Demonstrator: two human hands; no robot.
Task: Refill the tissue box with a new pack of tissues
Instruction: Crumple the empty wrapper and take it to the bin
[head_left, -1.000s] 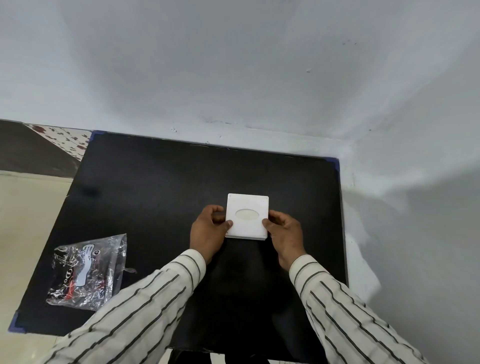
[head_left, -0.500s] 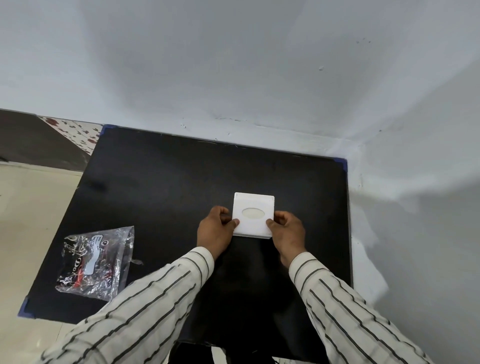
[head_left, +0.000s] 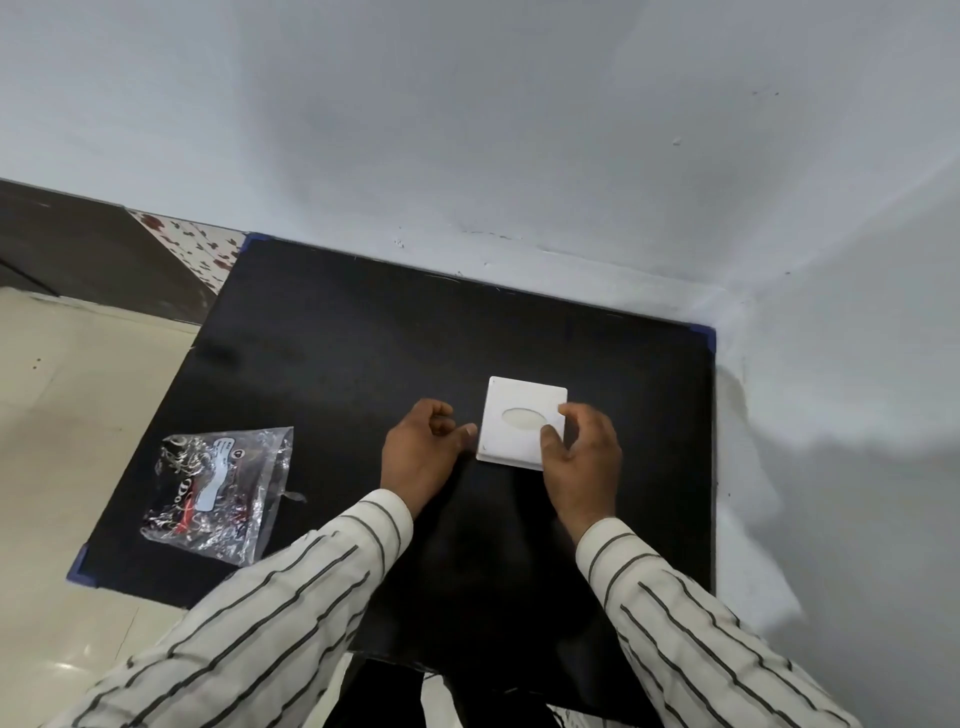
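Note:
A square white tissue box (head_left: 511, 410) with an oval slot in its top lies flat on the black table (head_left: 322, 353). My right hand (head_left: 582, 457) rests over the box's near right corner, thumb on the lid and fingers curled at its right edge. My left hand (head_left: 423, 452) sits just left of the box, fingers loosely curled, the thumb tip at the box's left edge. A clear plastic tissue pack (head_left: 218, 488) with dark print lies on the table's near left part, away from both hands.
The table stands in a corner against a pale wall (head_left: 467, 130) behind and to the right. Cream floor tiles (head_left: 62, 415) lie to the left. Blue tape marks the table's corners (head_left: 704, 332).
My left hand has come off the box's left side and drawn slightly left. My right hand has shifted up over the box's right corner. The view has shifted a little.

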